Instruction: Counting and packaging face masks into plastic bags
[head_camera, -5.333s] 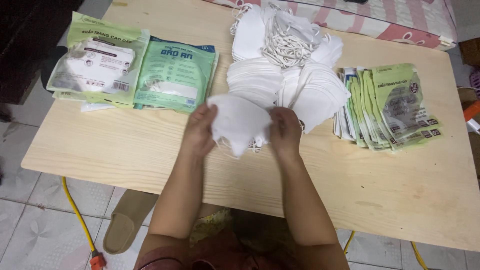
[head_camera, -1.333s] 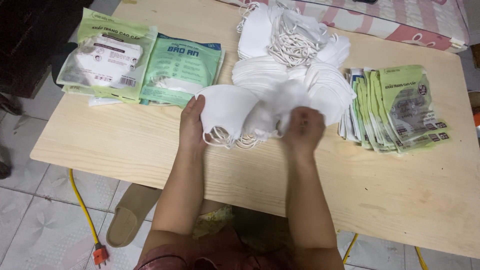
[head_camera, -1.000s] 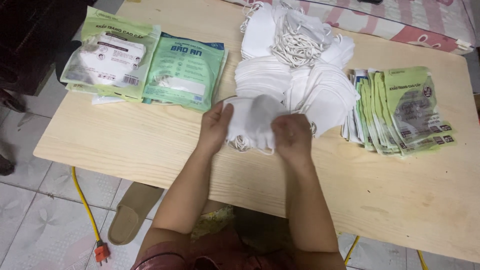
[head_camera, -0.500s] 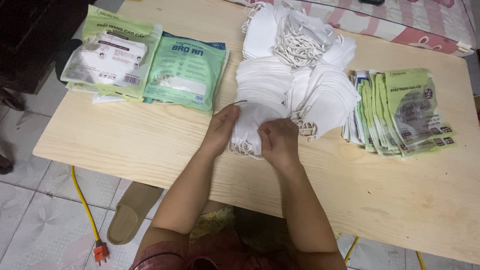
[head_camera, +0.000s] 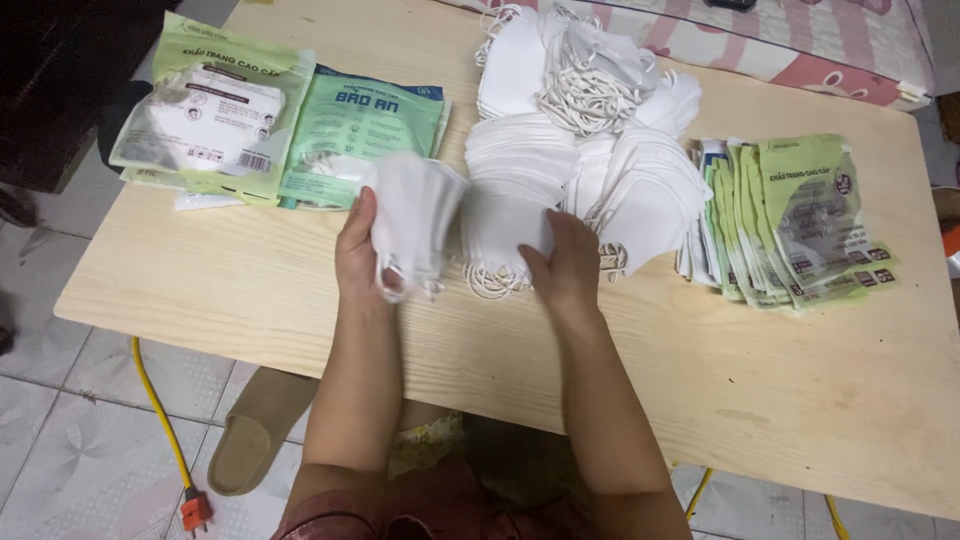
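Left hand (head_camera: 362, 245) is closed around a small stack of white folded fabric face masks (head_camera: 412, 225), lifted just left of the fanned white mask pile (head_camera: 520, 190) on the pale wooden table (head_camera: 700, 370). Right hand (head_camera: 562, 265) is laid flat, fingers spread, on that pile. Edges and ear loops are best kept squared and untangled.

2 flat green/white packets (head_camera: 290, 135) at table's (head_camera: 750, 360) far left; fanned stack of green pouches (head_camera: 790, 225) at right.
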